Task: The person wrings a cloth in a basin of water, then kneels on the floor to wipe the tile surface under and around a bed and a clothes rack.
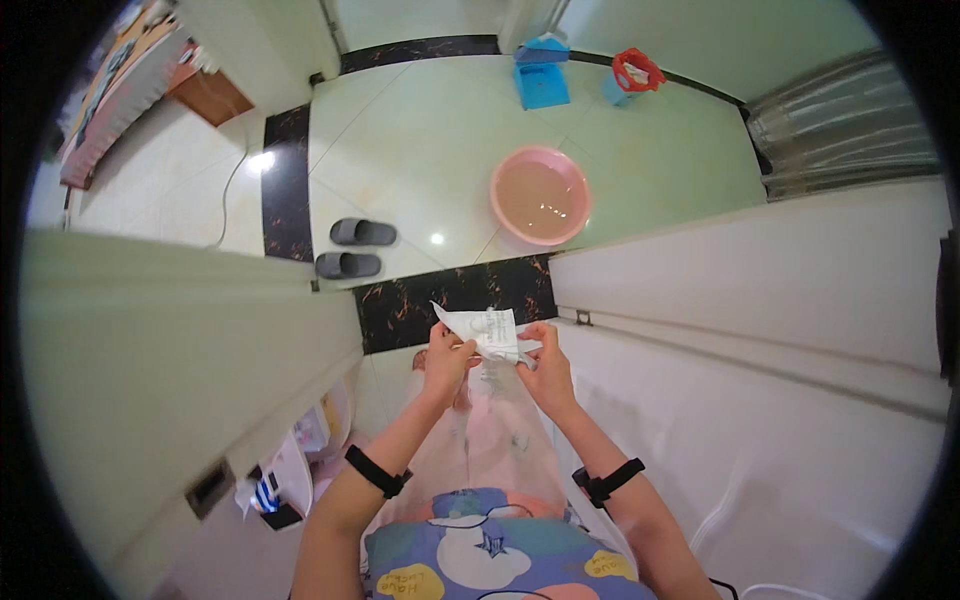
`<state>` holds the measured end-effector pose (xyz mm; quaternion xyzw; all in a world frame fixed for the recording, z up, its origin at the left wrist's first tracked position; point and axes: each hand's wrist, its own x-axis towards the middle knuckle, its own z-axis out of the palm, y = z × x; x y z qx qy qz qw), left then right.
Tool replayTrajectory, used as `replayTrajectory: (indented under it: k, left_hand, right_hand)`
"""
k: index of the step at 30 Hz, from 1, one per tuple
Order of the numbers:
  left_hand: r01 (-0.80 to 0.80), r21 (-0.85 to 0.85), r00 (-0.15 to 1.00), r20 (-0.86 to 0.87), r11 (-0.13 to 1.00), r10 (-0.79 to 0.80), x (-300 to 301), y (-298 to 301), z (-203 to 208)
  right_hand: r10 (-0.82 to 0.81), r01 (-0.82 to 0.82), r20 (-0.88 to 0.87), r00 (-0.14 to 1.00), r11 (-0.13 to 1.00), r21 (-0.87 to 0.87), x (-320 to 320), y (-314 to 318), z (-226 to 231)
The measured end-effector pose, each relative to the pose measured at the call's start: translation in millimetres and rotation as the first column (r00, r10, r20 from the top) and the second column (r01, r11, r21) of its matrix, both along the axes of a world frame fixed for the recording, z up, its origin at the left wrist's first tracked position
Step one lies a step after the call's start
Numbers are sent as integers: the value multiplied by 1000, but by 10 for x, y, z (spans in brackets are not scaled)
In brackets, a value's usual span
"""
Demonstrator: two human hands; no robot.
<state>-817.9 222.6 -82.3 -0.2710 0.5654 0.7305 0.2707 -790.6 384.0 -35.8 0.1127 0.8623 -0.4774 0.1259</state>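
Note:
A white, soft-looking packet (485,328) with dark print is held out in front of me at waist height, above the dark threshold. One thin corner of it points up to the left. My left hand (447,362) pinches its left side, fingers bent and thumb on the front. On the opposite edge, my right hand (547,372) grips it with thumb and fingers closed. A flap of white material sticks out by the right fingers. Whether the packet is torn open cannot be made out. Below it hangs a pale pink, see-through garment or cover (480,420) over my legs.
Beyond the dark threshold (450,292), a pink basin (497,195) of cloudy water stands on the tiles. Grey slippers (362,232) lie left of it. Farther back are a blue dustpan (542,87) and a red-lined bin (625,92). Door panels flank me; a shelf (290,470) is lower left.

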Motion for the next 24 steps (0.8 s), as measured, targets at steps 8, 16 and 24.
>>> replayTrajectory:
  k: [8,16,24]
  left_hand:
    - [171,166,916,336,971,-218,-1878,738,-868]
    - [476,-478,824,-52,738,-565,-3509,1518,-2680]
    - [591,-662,622,10,461,-783,-4371,2249,-4469]
  right_hand:
    - [9,24,112,994,957,-290,-1660,650,-983]
    - [-346,348,94,934,937,-13,-3103,1390,-2690]
    - [-216,166,117,969,927,337,-3765,1924,-4670]
